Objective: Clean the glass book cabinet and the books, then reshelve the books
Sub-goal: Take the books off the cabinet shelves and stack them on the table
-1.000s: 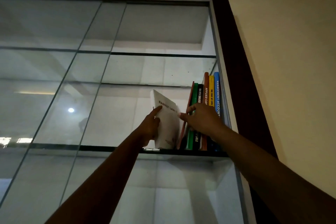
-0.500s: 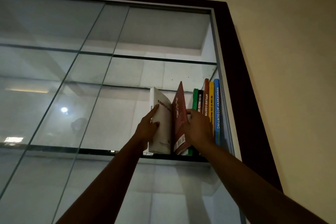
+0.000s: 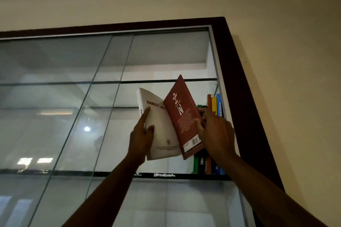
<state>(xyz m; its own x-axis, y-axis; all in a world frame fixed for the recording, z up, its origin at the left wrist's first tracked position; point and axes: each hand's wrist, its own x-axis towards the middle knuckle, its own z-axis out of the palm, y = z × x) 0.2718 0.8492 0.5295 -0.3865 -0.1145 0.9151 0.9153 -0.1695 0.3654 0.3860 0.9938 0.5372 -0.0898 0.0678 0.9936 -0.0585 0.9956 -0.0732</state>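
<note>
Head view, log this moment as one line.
left hand: holds white book | right hand: grips red book | both books: tilted, above glass shelf | row of books: upright at shelf's right end

The sliding panes [image 3: 55, 116] are clear glass, smooth and glossy, mirroring room lights. The cabinet frame [image 3: 239, 79] looks like dark wood with a smooth, dull finish. The white paperback [image 3: 160, 131] has a matt paper cover; the red-brown paperback [image 3: 184, 116] touching it on the right has a card cover with a faint sheen. The upright books [image 3: 214, 105] at the far right show smooth coloured spines. The wall [image 3: 295, 79] is matt cream paint.
</note>
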